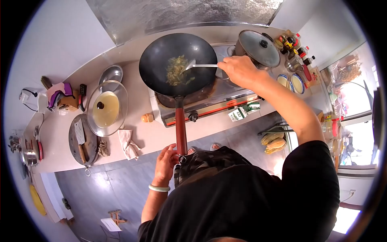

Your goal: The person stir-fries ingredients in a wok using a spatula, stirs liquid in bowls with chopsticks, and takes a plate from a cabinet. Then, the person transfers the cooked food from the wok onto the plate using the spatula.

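A dark wok [161, 54] sits tilted over the stove, its long red-brown handle [181, 129] pointing toward my body. My left hand [164, 161], with a pale bangle at the wrist, is closed at the handle's end, some fingers hidden behind it. In my right hand [238, 69] is a metal spatula [205, 65], gripped by its handle. Its blade touches a small heap of greenish-yellow shredded food [175, 71] in the wok.
Right of the wok stands a glass-lidded pot [258, 48], near bowls [297, 84] and several sauce bottles [302, 50]. At left are a glass lid [100, 129] over a pale bowl, a cleaver [80, 135] on a round board, and a cloth [128, 143]. Green-white packets [238, 114] lie along the stove's front.
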The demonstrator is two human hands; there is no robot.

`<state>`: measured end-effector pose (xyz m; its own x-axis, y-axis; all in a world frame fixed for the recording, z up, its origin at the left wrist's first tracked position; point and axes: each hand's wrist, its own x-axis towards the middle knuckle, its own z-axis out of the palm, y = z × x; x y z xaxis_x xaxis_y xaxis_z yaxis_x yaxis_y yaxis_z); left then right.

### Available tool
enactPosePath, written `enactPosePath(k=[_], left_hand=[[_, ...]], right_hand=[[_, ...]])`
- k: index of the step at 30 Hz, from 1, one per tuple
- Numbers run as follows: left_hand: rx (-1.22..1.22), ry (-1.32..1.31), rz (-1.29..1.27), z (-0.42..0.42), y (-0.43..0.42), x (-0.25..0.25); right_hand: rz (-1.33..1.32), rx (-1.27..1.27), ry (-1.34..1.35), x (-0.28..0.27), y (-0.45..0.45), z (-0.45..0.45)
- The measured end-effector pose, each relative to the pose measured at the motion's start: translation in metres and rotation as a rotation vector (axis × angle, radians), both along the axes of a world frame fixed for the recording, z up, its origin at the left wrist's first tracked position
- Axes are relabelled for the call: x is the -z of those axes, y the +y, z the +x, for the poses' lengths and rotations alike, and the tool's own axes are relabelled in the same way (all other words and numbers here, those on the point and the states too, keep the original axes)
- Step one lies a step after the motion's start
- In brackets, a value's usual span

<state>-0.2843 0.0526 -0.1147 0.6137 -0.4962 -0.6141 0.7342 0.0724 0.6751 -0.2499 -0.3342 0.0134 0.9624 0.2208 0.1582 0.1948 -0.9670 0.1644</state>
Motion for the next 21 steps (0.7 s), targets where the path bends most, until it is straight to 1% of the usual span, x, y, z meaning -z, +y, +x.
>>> enactPosePath(k=[2, 6, 7, 9, 11, 12, 13, 14, 15, 16, 17, 19, 20, 21], left_hand=[[0.003, 0.017, 0.003, -0.001, 0.007, 0.008], [0.031, 0.07, 0.042, -0.012, 0.015, 0.03], [0.025, 0.085, 0.07, -0.016, 0.012, 0.028], [0.079, 0.11, 0.022, -0.021, 0.016, 0.046], [0.107, 0.072, -0.016, -0.026, 0.011, 0.05], [0.197, 0.0, 0.085, -0.024, 0.012, 0.07], [0.369, -0.382, 0.146, -0.03, 0.009, 0.065], [0.296, -0.177, 0.119, -0.03, 0.004, 0.069], [0.216, 0.033, 0.113, -0.028, -0.004, 0.07], [0.264, -0.02, 0.144, -0.032, -0.012, 0.06], [0.281, 0.008, 0.155, -0.033, -0.019, 0.063], [0.287, 0.07, 0.182, -0.04, -0.032, 0.067], [0.282, 0.116, 0.224, -0.046, -0.042, 0.063], [0.321, 0.015, 0.2, -0.051, -0.044, 0.078]], right_hand=[[0.021, 0.044, -0.042, 0.0, -0.004, -0.012], [0.12, 0.207, -0.015, 0.0, 0.014, -0.049], [0.18, 0.159, -0.071, 0.01, 0.018, -0.057], [0.194, 0.174, -0.038, 0.022, 0.03, -0.06], [0.247, 0.247, 0.104, 0.026, 0.04, -0.054], [0.295, 0.231, 0.09, 0.021, 0.049, -0.055], [0.358, 0.174, 0.087, 0.026, 0.051, -0.056], [0.379, 0.183, 0.047, 0.031, 0.057, -0.058], [0.388, 0.244, 0.104, 0.036, 0.062, -0.06], [0.511, 0.241, 0.079, 0.034, 0.065, -0.066], [0.462, 0.202, -0.112, 0.031, 0.068, -0.079], [0.528, 0.155, -0.285, 0.011, 0.07, -0.106], [0.566, 0.123, -0.27, 0.01, 0.066, -0.12], [0.601, 0.087, -0.255, 0.009, 0.059, -0.134]])
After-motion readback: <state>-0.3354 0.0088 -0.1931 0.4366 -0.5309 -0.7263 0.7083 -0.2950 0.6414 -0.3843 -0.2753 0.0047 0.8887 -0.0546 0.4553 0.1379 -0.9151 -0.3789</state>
